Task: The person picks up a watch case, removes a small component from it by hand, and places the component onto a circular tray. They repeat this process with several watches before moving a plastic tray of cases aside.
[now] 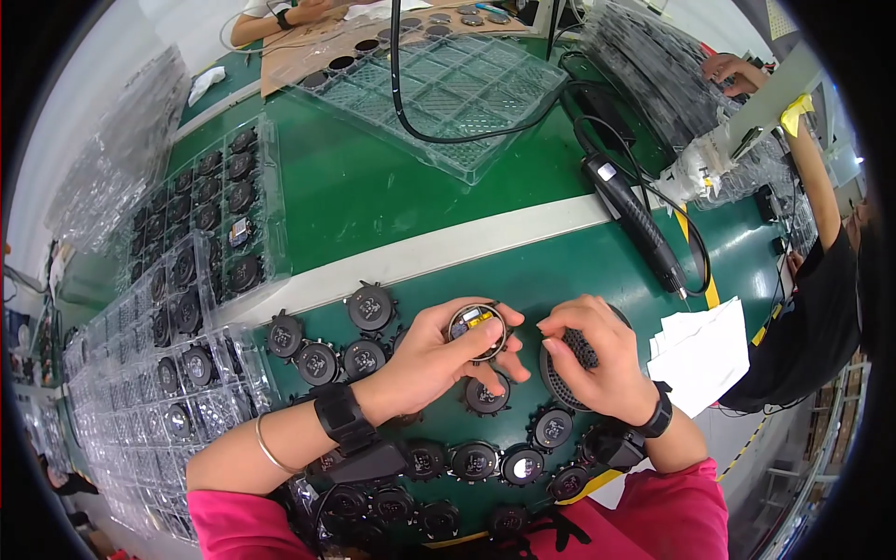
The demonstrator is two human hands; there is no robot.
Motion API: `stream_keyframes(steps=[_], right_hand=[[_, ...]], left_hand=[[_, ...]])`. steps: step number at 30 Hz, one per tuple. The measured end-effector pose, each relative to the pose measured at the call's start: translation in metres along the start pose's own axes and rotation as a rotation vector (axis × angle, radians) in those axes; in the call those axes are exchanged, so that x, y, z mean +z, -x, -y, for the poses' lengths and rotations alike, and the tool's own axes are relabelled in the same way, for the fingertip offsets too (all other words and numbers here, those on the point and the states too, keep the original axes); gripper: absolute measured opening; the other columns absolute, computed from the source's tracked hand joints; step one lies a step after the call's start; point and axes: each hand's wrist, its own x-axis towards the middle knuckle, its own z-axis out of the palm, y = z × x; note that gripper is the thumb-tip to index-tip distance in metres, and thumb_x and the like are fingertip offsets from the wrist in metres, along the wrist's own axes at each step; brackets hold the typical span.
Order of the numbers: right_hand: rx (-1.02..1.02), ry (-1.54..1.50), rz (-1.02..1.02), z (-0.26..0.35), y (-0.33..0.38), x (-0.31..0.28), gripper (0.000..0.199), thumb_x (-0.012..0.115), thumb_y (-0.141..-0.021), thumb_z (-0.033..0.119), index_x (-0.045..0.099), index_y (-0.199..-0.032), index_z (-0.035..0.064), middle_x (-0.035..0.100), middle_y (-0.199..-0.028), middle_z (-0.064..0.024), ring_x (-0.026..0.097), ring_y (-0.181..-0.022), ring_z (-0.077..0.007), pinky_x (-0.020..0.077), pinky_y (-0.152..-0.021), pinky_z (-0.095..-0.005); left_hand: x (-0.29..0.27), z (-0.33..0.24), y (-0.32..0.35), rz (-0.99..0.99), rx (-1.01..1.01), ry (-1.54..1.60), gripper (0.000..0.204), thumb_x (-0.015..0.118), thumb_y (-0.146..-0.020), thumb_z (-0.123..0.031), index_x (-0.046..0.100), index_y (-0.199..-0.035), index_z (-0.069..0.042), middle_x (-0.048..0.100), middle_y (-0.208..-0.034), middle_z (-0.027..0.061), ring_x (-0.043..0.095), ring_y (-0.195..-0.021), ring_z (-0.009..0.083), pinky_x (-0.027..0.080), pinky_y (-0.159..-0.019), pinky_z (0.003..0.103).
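Observation:
In my left hand (439,347) is an open round watch case (477,330) with a metal rim; yellow and dark electronic parts show inside it. The thumb lies over its edge while the other fingers support it from below. My right hand (605,366) is just to the right, fingers curled and thumb and fingertips pinched together. Whatever they pinch, if anything, is too small to tell. Under that hand sits a round black dish (558,387) with a dotted surface, partly covered by it. Several black round watch bodies (474,460) lie around and below both hands.
A black electric screwdriver (637,222) with a cable lies at the right, near white papers (702,350). Clear trays (273,177) of watch bodies fill the left side. Another clear tray (457,79) lies at the back. Co-workers' hands (735,72) show at the far edges.

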Motion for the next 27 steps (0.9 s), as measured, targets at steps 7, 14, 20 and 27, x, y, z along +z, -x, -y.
stream_keyframes(steps=[7,14,20,27], right_hand=[[0.005,0.017,-0.017,-0.001,0.005,-0.004,0.022,0.063,-0.077,-0.006,0.059,-0.097,0.0024,0.063,-0.089,-0.0114,0.060,-0.078,-0.0265,0.0478,-0.072,-0.0345],[0.022,-0.059,-0.062,-0.004,0.000,0.001,0.023,0.064,-0.077,-0.006,0.059,-0.098,0.0022,0.062,-0.089,-0.0125,0.061,-0.078,-0.0264,0.0483,-0.073,-0.0342],[0.026,-0.128,0.030,0.004,0.003,0.001,0.028,0.067,-0.076,-0.005,0.059,-0.102,0.0017,0.061,-0.094,-0.0133,0.061,-0.078,-0.0246,0.0495,-0.071,-0.0326],[0.116,-0.153,0.024,0.002,0.005,0.003,0.028,0.068,-0.075,-0.008,0.061,-0.101,0.0008,0.061,-0.096,-0.0124,0.061,-0.077,-0.0203,0.0507,-0.067,-0.0293]], left_hand=[[0.007,-0.002,-0.001,0.065,0.019,-0.117,0.036,0.053,-0.099,-0.022,0.048,-0.125,0.002,0.058,-0.107,0.0104,0.064,-0.092,0.0216,0.054,-0.073,0.028],[0.001,0.012,-0.004,0.129,0.207,-0.585,0.044,0.055,-0.097,-0.015,0.041,-0.136,0.000,0.048,-0.125,0.0092,0.048,-0.119,0.0174,0.043,-0.096,0.029],[0.010,0.020,-0.001,0.062,0.192,-0.352,0.059,0.061,-0.088,0.002,0.036,-0.141,-0.004,0.041,-0.136,0.0092,0.049,-0.117,0.0182,0.044,-0.094,0.030],[0.010,0.020,0.001,0.138,0.197,-0.266,0.071,0.066,-0.082,0.008,0.031,-0.142,-0.003,0.037,-0.143,0.0101,0.040,-0.131,0.0194,0.039,-0.105,0.034]])
